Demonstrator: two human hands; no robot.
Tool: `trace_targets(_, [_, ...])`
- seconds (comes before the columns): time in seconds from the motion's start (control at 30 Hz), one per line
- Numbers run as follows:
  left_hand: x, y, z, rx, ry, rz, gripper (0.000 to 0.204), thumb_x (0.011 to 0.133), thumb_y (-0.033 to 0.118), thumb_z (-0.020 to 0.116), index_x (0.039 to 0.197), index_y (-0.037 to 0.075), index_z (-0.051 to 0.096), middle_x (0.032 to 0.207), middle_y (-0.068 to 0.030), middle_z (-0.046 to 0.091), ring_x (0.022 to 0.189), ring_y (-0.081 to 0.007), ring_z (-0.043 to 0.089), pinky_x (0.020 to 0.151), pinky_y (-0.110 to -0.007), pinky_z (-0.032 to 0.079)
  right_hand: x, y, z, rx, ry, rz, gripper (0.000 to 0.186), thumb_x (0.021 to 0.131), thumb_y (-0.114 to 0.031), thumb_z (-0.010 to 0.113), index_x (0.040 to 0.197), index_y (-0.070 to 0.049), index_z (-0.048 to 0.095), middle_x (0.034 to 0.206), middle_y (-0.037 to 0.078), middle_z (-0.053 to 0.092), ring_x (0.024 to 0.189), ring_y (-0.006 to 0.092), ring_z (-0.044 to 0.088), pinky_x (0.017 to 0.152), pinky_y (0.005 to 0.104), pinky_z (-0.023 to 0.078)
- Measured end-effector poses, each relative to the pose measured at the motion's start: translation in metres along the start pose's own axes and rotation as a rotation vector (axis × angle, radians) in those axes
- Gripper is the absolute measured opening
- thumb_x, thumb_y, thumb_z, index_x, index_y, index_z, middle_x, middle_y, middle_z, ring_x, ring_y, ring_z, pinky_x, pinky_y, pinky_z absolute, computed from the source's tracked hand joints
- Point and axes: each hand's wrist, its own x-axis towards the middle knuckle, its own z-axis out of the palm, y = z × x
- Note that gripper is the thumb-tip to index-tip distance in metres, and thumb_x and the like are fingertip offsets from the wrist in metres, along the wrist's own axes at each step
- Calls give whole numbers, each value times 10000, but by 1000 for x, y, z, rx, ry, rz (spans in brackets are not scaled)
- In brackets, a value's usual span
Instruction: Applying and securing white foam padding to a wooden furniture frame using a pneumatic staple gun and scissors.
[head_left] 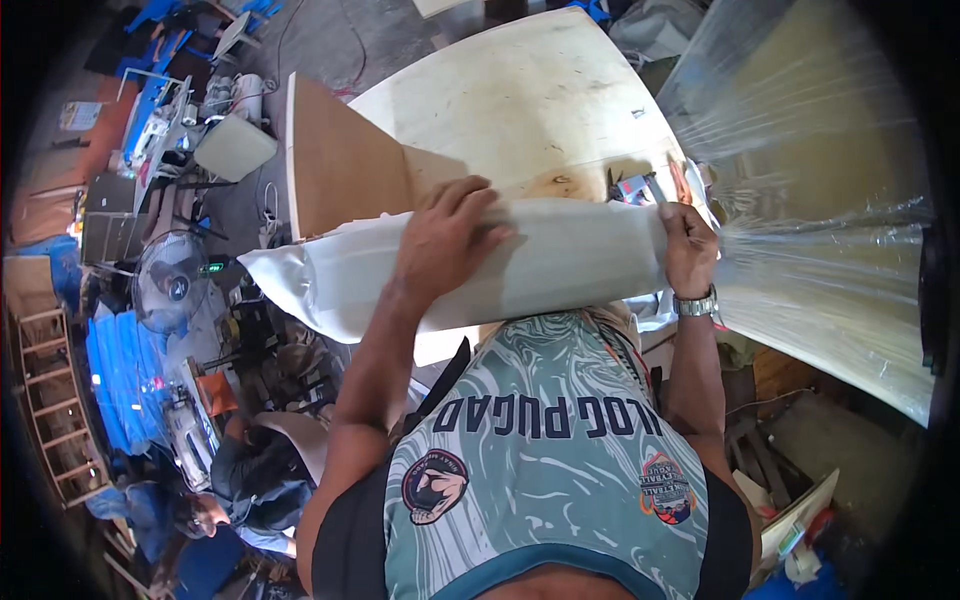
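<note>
To the left, a fan stands well apart from the table. At the table's left edge, a brown panel stands upright. The pale grey cover lies stretched along the near edge. The left hand rests upon it, its fingers a little spread. Near the right edge lies a grey and red tool. The right hand pinches the cover's right end. Farther right hangs clear plastic sheet.
</note>
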Motion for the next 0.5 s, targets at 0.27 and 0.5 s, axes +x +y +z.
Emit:
trace_targets(0.27, [-55,-59,-61,144,127,-131,313,802,179,758,1072,58,655,1167,-146,618,1106,-357,569,937,-449,463,-7,0,3,176,27,-130,197,959,-177,648,957,12,704,876,44,693,821,104,596,768,269,484])
trace_targets(0.5, [-69,-74,-65,148,160,-61,217,820,68,708,1034,61,669,1073,-116,626,995,-329,578,862,-421,470,-12,0,3,281,16,-200,191,987,-176,611,974,1,681,911,42,687,835,114,590,784,281,478])
